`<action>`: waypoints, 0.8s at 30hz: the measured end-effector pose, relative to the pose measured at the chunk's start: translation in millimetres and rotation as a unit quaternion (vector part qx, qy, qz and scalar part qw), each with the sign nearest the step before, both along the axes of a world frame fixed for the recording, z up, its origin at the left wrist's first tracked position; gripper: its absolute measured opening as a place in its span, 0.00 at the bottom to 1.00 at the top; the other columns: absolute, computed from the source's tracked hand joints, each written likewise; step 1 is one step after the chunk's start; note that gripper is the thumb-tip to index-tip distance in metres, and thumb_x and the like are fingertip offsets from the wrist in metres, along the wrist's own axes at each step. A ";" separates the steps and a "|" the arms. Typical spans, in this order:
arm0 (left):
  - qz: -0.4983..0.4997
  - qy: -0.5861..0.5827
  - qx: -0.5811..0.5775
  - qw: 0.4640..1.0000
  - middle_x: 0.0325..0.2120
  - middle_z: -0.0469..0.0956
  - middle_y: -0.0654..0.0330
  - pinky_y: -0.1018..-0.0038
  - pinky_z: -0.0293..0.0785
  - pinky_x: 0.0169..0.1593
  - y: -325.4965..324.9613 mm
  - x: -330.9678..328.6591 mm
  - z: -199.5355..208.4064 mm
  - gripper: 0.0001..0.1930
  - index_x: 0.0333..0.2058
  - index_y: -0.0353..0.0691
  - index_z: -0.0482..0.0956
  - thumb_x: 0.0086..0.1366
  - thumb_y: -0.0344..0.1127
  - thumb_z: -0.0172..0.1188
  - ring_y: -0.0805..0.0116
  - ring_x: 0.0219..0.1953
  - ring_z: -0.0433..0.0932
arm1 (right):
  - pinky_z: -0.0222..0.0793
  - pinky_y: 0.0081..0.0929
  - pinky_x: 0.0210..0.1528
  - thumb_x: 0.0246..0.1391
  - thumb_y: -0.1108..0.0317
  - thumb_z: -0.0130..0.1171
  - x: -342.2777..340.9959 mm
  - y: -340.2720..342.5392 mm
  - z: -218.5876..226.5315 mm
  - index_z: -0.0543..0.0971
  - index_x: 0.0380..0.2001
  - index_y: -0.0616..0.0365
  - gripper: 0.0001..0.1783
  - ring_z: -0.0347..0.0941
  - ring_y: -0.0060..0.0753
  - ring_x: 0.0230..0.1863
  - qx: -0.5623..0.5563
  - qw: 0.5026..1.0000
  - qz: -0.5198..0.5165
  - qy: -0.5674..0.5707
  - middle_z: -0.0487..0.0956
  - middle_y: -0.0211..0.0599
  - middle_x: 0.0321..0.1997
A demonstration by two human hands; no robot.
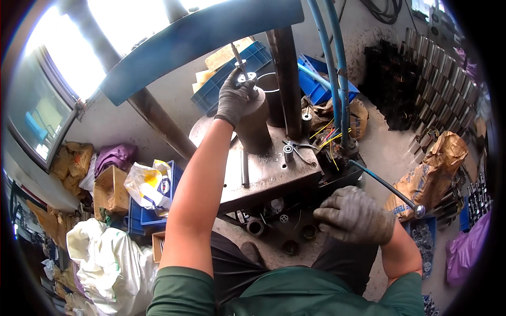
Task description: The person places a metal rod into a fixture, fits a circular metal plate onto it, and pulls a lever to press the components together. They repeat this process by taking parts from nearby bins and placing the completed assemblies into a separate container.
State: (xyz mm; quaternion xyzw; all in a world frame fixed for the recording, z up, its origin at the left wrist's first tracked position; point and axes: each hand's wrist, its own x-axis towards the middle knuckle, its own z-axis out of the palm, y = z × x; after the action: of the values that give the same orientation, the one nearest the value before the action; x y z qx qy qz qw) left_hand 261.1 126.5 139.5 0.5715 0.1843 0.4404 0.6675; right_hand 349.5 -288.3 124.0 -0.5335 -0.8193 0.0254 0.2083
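Note:
My left hand (234,99), in a grey work glove, is closed round a metal shaft (236,53) with round light collars, standing upright on top of a thick steel cylinder (254,129). The cylinder stands on a metal press table (263,181). My right hand (356,216), in a worn grey glove, hangs in the air in front of the table's right side, its fingers curled in. Nothing shows in them, though the palm is hidden. Close to it is a blue lever (382,183) with a ball end. A pair of pliers (299,147) and a small ring-topped cylinder (288,151) lie at the table's right corner.
A blue press beam (205,47) spans above the table. Blue pipes (340,79) rise at the right. Blue crates (316,84) stand behind. A white sack (108,266) lies at left, a brown paper sack (435,171) at right. Stacked metal cylinders (443,79) line the far right.

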 end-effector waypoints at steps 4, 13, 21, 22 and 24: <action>0.018 0.044 0.055 0.997 0.30 0.81 0.65 0.78 0.77 0.33 -0.3 -3.3 2.9 0.28 0.66 0.44 0.72 0.69 0.25 0.67 0.80 0.26 0.76 | 0.77 0.45 0.49 0.54 0.56 0.70 20.3 -47.8 63.3 0.84 0.48 0.56 0.22 0.81 0.48 0.45 -0.015 0.984 -0.122 -0.132 0.85 0.41 0.48; 0.000 0.132 0.016 0.991 0.27 0.76 0.76 0.78 0.75 0.64 -19.0 -6.2 20.4 0.14 0.53 0.47 0.80 0.72 0.26 0.64 0.86 0.31 0.74 | 0.78 0.47 0.50 0.58 0.52 0.67 79.0 -95.0 38.9 0.85 0.46 0.59 0.22 0.83 0.57 0.45 -0.212 0.951 -0.216 -0.060 0.85 0.51 0.41; 0.073 0.162 0.162 0.971 0.26 0.82 0.69 0.83 0.77 0.38 9.3 -6.8 -2.1 0.34 0.69 0.41 0.70 0.67 0.33 0.72 0.85 0.27 0.74 | 0.79 0.47 0.41 0.58 0.57 0.65 47.5 -109.3 9.6 0.86 0.38 0.57 0.14 0.83 0.56 0.34 -0.224 0.933 -0.277 -0.047 0.84 0.48 0.31; 0.084 0.168 0.188 0.964 0.26 0.82 0.69 0.82 0.77 0.38 17.4 -7.9 -4.8 0.34 0.69 0.41 0.71 0.67 0.33 0.72 0.85 0.27 0.75 | 0.79 0.47 0.41 0.58 0.57 0.65 44.4 -112.6 5.6 0.86 0.37 0.57 0.14 0.83 0.55 0.34 -0.232 0.933 -0.274 -0.032 0.84 0.48 0.31; 0.075 0.171 0.192 0.963 0.25 0.83 0.68 0.81 0.77 0.38 9.4 -4.9 -3.6 0.34 0.69 0.42 0.71 0.67 0.35 0.73 0.83 0.26 0.75 | 0.79 0.46 0.40 0.55 0.58 0.66 43.8 -124.0 -9.3 0.85 0.33 0.57 0.13 0.83 0.54 0.35 -0.228 0.936 -0.266 -0.024 0.84 0.48 0.30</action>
State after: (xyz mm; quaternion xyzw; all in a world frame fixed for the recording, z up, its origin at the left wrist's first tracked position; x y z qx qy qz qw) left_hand 256.2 135.9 135.9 0.7401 0.2506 0.4120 0.4688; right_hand 393.3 -412.3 114.7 -0.7658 -0.6244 0.1418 0.0603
